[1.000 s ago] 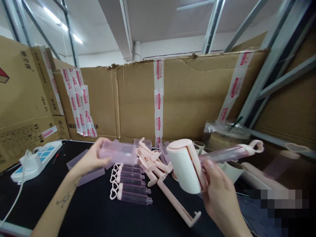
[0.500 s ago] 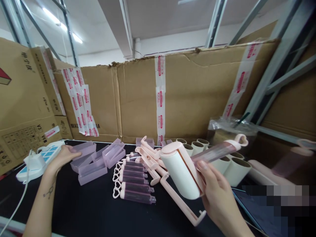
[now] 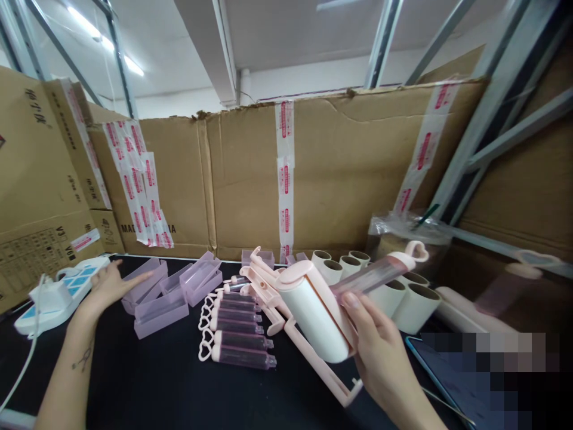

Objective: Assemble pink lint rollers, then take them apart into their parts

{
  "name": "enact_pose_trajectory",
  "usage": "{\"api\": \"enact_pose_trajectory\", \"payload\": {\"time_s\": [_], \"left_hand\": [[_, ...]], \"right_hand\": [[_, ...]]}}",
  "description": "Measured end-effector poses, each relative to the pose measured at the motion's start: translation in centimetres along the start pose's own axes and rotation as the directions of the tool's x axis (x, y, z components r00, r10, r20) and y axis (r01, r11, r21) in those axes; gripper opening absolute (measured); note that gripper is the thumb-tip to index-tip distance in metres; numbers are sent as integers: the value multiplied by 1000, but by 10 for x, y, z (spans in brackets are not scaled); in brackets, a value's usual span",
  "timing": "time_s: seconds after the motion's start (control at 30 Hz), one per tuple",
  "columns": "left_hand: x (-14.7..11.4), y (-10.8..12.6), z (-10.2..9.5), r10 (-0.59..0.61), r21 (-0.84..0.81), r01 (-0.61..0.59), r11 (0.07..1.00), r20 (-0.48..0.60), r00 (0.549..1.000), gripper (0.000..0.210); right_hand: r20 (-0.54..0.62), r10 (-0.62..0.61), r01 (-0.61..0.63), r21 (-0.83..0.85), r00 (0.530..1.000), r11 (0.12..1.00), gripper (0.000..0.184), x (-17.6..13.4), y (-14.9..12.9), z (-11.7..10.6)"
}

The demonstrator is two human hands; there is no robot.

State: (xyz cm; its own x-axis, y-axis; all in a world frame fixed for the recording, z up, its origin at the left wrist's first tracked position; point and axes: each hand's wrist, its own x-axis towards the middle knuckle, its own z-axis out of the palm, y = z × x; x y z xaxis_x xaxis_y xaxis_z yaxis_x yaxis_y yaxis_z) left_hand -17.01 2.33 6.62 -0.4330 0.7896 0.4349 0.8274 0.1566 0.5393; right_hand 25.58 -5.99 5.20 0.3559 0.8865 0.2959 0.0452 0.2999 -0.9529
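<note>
My right hand [image 3: 376,334] is closed around a lint roller [image 3: 316,313], which has a white roll, a pale pink cover and a clear purple handle ending in a heart-shaped loop. It is held tilted above the table. My left hand [image 3: 107,286] is at the far left with fingers spread, between the power strip [image 3: 76,292] and an open purple plastic box [image 3: 150,275]. Its thumb reaches over that box; whether it touches is unclear. Several purple handles with heart loops [image 3: 239,340] lie in a row mid-table, beside pale pink roller frames [image 3: 268,286].
White paper rolls [image 3: 416,307] stand at the back right, near a clear plastic bag [image 3: 380,230]. A phone-like device [image 3: 443,376] lies at the right. Taped cardboard [image 3: 242,179] walls off the back. A white cable [image 3: 27,364] runs down the left side.
My left hand's fingers have spread and lifted near the purple box. The lint roller stays in my right hand. The whole view has shifted slightly.
</note>
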Motion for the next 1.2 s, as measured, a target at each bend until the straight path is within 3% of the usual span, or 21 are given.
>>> {"api": "enact_pose_trajectory", "payload": {"time_s": [0.07, 0.13, 0.17, 0.2, 0.23, 0.3, 0.37, 0.43, 0.47, 0.5, 0.53, 0.57, 0.6, 0.63, 0.67, 0.73, 0.8, 0.87, 1.0, 1.1, 1.2], "left_hand": [[-11, 26, -6, 40, -238, -86, 968, -192, 981, 69], [-34, 63, -9, 116, -638, -253, 727, -249, 961, 41], [-49, 84, -8, 183, -785, -228, 576, -148, 972, 36], [-65, 103, -5, 311, -879, -92, 469, 66, 948, 37], [-82, 121, 0, 440, -895, 100, 435, 309, 843, 44], [-114, 148, 14, 591, -802, 387, 456, 598, 542, 57], [-136, 160, 31, 629, -692, 606, 393, 683, 371, 67], [-147, 159, 45, 692, -557, 771, 307, 688, 221, 76], [-149, 155, 49, 699, -502, 815, 289, 692, 178, 76], [-149, 150, 53, 687, -474, 835, 281, 707, 170, 70], [-148, 145, 55, 654, -473, 836, 279, 731, 196, 62], [-147, 141, 55, 610, -495, 822, 281, 754, 245, 53], [-146, 138, 55, 563, -525, 802, 286, 769, 302, 47], [-145, 136, 54, 525, -553, 780, 293, 775, 353, 44], [-145, 135, 52, 500, -573, 762, 301, 776, 385, 43], [-146, 136, 50, 488, -595, 740, 314, 769, 412, 44], [-147, 137, 49, 479, -620, 721, 310, 757, 445, 47], [-148, 139, 49, 462, -632, 708, 315, 754, 467, 50], [-140, 137, 49, 484, -626, 671, 397, 764, 426, 49], [-125, 132, 45, 524, -652, 514, 557, 756, 392, 37], [-118, 129, 42, 565, -639, 392, 662, 769, 300, 36]], "right_hand": [[23, -55, 57, -79, 998, 995, 30, -2, 0, 0], [58, -158, 166, -170, 986, 971, 29, -4, -1, 0], [76, -234, 245, -214, 969, 946, 26, -5, 0, 0], [106, -332, 349, -260, 937, 901, 23, -6, 1, -1], [146, -436, 460, -303, 888, 835, 19, -6, 2, -2], [276, -585, 647, -351, 762, 677, 18, -6, 4, -5], [427, -625, 756, -330, 653, 565, 25, -6, 6, -7], [605, -619, 856, -238, 501, 460, 35, -7, 6, -6], [695, -602, 906, -181, 392, 382, 41, -8, 5, -5], [767, -575, 946, -125, 284, 300, 48, -10, 3, -4], [821, -538, 970, -77, 193, 230, 52, -12, 1, -3], [848, -510, 981, -53, 143, 188, 56, -14, -1, -2], [847, -513, 982, -53, 140, 181, 57, -15, -2, -1], [816, -551, 977, -71, 173, 201, 57, -17, -4, -1], [756, -606, 961, -115, 249, 253, 57, -17, -5, -1], [566, -661, 866, -243, 492, 437, 50, -17, -5, -1], [430, -535, 678, -333, 728, 655, 38, -14, -6, 0], [434, -304, 463, -328, 848, 824, 31, -11, -7, 3], [490, -21, 128, -187, 872, 974, 34, -6, -8, 9], [507, 67, 31, -181, 860, 983, 33, -6, -5, 10], [558, 106, -13, -168, 823, 986, 28, -11, 1, 12]]}}
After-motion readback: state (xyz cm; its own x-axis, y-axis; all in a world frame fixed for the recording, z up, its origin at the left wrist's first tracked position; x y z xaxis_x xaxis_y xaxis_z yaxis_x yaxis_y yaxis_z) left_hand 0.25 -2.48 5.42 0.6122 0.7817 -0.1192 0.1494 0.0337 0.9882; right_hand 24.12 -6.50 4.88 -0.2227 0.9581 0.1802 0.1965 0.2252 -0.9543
